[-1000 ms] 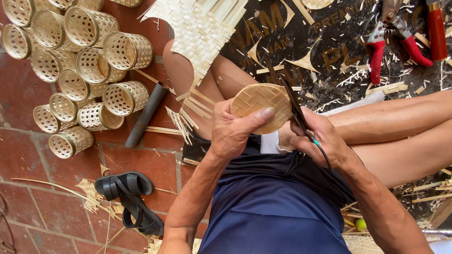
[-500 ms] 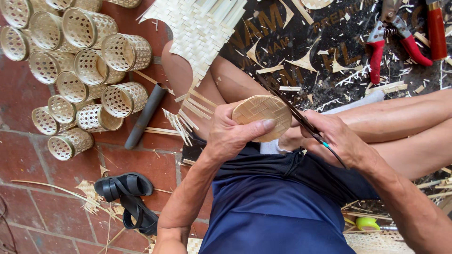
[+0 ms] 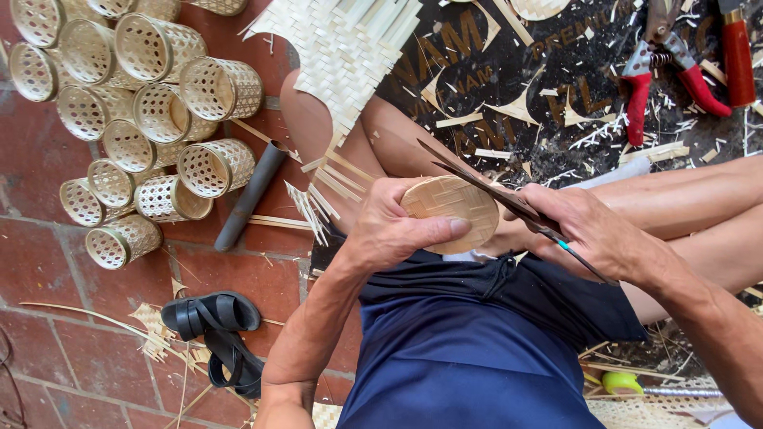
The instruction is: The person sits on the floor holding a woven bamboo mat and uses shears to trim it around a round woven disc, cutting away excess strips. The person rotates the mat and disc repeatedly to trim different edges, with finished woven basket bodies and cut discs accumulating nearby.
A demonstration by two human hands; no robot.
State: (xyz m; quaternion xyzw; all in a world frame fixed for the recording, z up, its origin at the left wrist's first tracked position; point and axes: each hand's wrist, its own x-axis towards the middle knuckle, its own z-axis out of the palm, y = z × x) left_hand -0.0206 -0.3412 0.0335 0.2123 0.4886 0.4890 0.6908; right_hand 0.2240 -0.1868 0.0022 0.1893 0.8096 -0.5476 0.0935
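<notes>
Head view: the left hand still grips the round woven disc above the lap, while the right hand stays clamped on dark scissors, blades now lying across the disc's upper edge.

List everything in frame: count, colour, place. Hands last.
woven disc: 1, pale tan, round, held over the lap at centre
scissors: 1, dark blades, at the disc's right edge
woven baskets: about a dozen, pale tan, open-weave cylinders lying piled at upper left
woven mat: 1, pale, loose strip ends, top centre
dark tube: 1, grey-black, on the brick floor beside the baskets
sandals: 2, black, lower left on the bricks
pruning shears: 1, red handles, upper right on the dark sheet
red-handled tool: 1, far upper right, partly cut off
dark sheet: 1, black, strewn with pale offcuts
left hand: grips the disc, thumb across its face
right hand: holds the scissors
</notes>
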